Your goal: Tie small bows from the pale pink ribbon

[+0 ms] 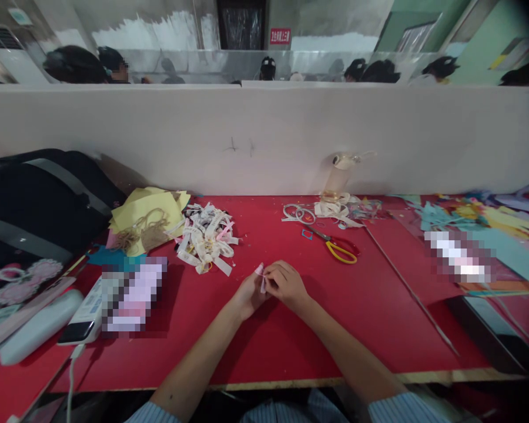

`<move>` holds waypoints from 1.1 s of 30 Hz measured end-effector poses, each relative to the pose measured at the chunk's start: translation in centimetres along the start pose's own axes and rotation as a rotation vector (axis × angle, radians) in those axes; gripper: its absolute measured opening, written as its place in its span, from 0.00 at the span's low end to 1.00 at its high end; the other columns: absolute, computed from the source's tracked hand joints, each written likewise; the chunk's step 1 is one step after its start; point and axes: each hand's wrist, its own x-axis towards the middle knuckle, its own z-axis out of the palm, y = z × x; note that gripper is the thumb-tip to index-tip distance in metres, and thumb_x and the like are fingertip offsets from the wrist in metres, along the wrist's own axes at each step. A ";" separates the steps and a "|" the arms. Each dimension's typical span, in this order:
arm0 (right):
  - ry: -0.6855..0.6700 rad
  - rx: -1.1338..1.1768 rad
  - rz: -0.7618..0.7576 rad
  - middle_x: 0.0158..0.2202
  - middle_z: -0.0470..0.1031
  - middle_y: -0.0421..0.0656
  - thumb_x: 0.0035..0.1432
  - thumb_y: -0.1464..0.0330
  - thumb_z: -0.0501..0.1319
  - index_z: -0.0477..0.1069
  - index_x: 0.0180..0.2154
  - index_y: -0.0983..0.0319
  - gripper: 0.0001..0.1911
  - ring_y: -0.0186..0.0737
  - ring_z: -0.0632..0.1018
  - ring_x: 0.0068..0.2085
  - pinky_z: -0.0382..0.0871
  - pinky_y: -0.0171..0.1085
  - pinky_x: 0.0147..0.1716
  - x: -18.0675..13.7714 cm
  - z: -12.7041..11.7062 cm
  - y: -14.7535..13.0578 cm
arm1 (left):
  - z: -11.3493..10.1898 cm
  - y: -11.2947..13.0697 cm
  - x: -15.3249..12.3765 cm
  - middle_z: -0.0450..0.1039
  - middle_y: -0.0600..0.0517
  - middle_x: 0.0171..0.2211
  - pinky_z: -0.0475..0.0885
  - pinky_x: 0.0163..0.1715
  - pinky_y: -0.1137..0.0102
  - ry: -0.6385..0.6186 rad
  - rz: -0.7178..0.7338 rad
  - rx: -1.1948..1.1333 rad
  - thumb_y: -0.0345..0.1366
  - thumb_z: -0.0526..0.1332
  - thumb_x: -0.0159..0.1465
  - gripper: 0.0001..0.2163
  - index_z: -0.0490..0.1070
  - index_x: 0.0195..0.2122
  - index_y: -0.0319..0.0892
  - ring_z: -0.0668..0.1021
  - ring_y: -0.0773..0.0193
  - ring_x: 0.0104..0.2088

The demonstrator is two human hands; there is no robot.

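Observation:
My left hand [249, 295] and my right hand [287, 283] meet over the middle of the red table. Between their fingertips is a small pink ribbon [263, 285], both hands closed on it. Its exact shape is mostly covered by the fingers. Up and to the left lies a heap of white, pink and dark ribbon pieces [207, 235]. Scissors with yellow handles [340, 251] rest beyond my right hand, their blades pointing away to the left. Close to the blades is a small blue frame-shaped piece [307, 234].
At the back stands a clear bottle [336, 179] beside coiled white ribbon [330, 209]. A thin stick [409, 288] lies on the right. Yellow sheets [147, 211], a dark bag [39, 200] and a power bank [90, 308] fill the left. A white partition [180, 135] closes the far side.

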 end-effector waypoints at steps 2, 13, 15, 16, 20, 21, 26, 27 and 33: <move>-0.021 0.020 0.030 0.33 0.74 0.44 0.57 0.73 0.56 0.66 0.31 0.60 0.04 0.39 0.71 0.37 0.67 0.39 0.38 0.1 0.0 -0.1 | 0.2 0.1 -0.1 0.69 0.52 0.30 0.69 0.33 0.72 0.000 0.006 -0.002 0.41 0.56 0.63 0.10 0.67 0.32 0.38 0.72 0.68 0.30; -0.009 0.109 0.137 0.32 0.73 0.42 0.56 0.73 0.57 0.63 0.27 0.60 0.06 0.38 0.72 0.35 0.67 0.38 0.37 -0.1 0.0 -0.2 | 1.9 0.4 -1.1 0.70 0.52 0.27 0.68 0.33 0.72 -0.005 0.029 0.040 0.43 0.54 0.64 0.13 0.68 0.29 0.38 0.72 0.68 0.29; 0.011 0.090 0.133 0.32 0.73 0.43 0.57 0.72 0.56 0.64 0.28 0.59 0.05 0.38 0.72 0.35 0.67 0.39 0.37 -0.2 0.0 -0.4 | 1.8 0.3 -1.1 0.70 0.52 0.27 0.67 0.33 0.72 -0.008 0.026 0.028 0.43 0.55 0.63 0.13 0.68 0.29 0.38 0.72 0.68 0.29; 0.025 0.077 0.127 0.33 0.73 0.43 0.57 0.72 0.56 0.65 0.29 0.59 0.04 0.39 0.72 0.36 0.67 0.39 0.38 -0.2 0.0 -0.5 | 1.8 0.3 -1.1 0.71 0.52 0.28 0.68 0.33 0.72 -0.003 0.024 0.020 0.43 0.55 0.63 0.13 0.69 0.29 0.38 0.72 0.68 0.29; 0.089 0.048 0.124 0.33 0.73 0.44 0.57 0.74 0.55 0.65 0.31 0.59 0.04 0.41 0.73 0.38 0.68 0.43 0.41 -0.2 0.1 -0.9 | 1.9 0.1 -1.1 0.73 0.50 0.32 0.68 0.36 0.73 0.031 0.034 -0.008 0.43 0.55 0.63 0.13 0.71 0.33 0.37 0.74 0.67 0.32; 0.097 0.044 0.127 0.33 0.73 0.44 0.57 0.75 0.55 0.66 0.32 0.59 0.05 0.41 0.73 0.39 0.68 0.43 0.42 -0.2 0.1 -0.9 | 2.0 0.1 -1.1 0.73 0.50 0.33 0.68 0.37 0.73 0.030 0.040 -0.012 0.42 0.55 0.63 0.13 0.71 0.36 0.37 0.74 0.67 0.34; 0.087 -0.003 0.158 0.35 0.74 0.46 0.57 0.74 0.55 0.68 0.37 0.60 0.07 0.43 0.73 0.40 0.69 0.44 0.42 0.0 -0.1 -1.2 | 1.7 -0.2 -1.0 0.73 0.49 0.42 0.68 0.42 0.72 -0.039 0.063 0.000 0.41 0.53 0.65 0.14 0.70 0.46 0.40 0.74 0.65 0.43; 0.081 -0.010 0.165 0.36 0.74 0.46 0.57 0.73 0.55 0.69 0.38 0.60 0.07 0.43 0.73 0.40 0.69 0.44 0.42 0.1 -0.1 -1.2 | 1.7 -0.2 -1.0 0.72 0.49 0.43 0.68 0.42 0.72 -0.054 0.067 0.006 0.42 0.53 0.65 0.14 0.70 0.46 0.41 0.73 0.65 0.44; 0.078 -0.056 0.139 0.36 0.74 0.46 0.58 0.72 0.55 0.70 0.39 0.60 0.08 0.43 0.73 0.39 0.69 0.44 0.41 -0.1 -0.1 -1.0 | 2.0 -0.2 -1.2 0.71 0.48 0.47 0.67 0.46 0.73 -0.079 0.088 0.005 0.41 0.51 0.66 0.16 0.70 0.49 0.40 0.71 0.64 0.49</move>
